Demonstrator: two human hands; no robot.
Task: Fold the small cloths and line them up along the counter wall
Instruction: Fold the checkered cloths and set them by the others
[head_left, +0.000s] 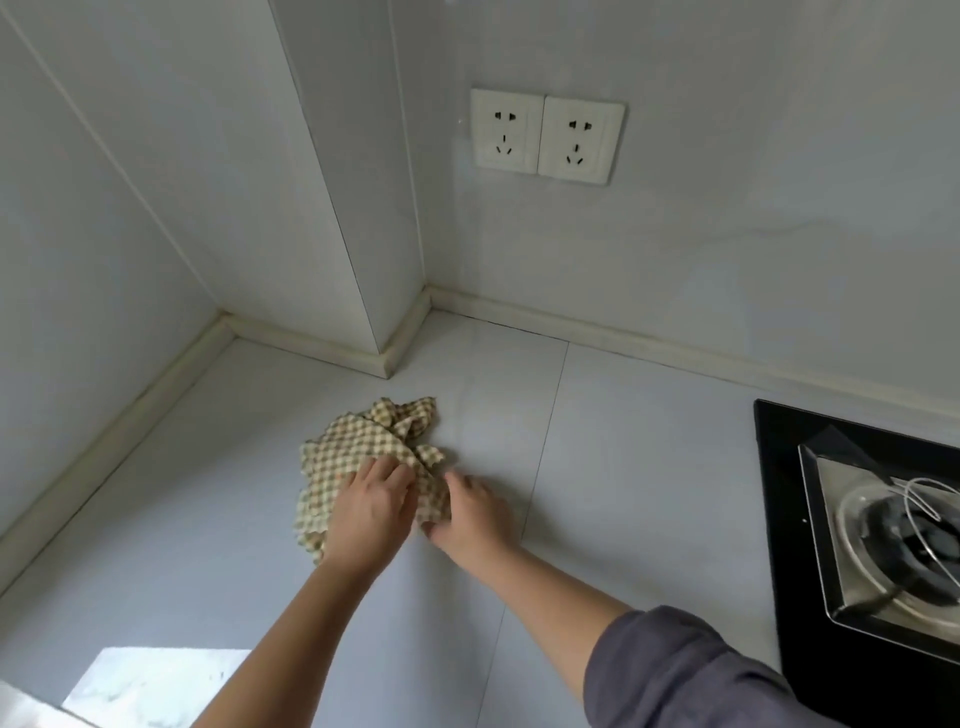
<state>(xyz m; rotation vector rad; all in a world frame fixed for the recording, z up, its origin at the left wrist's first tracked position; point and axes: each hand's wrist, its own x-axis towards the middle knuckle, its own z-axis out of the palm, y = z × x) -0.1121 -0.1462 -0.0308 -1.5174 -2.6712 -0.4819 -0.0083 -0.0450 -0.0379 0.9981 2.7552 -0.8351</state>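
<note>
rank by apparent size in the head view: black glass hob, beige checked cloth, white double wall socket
1. black glass hob, cut off by the frame
2. beige checked cloth, partly under left hand and right hand
3. white double wall socket, close to the cloth; farther away, so unsure

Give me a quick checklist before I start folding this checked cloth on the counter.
1. Flatness of checked cloth: not ok, crumpled.
2. Hands placed: ok, left hand rests on it, right hand pinches its edge.
3. Bare counter beside it for spreading: ok.
4. Distance from hob: ok, apart.
5. Lined up at wall strip: not ok, lies away from it.
6. Other cloths: cannot tell, only one in view.
</note>
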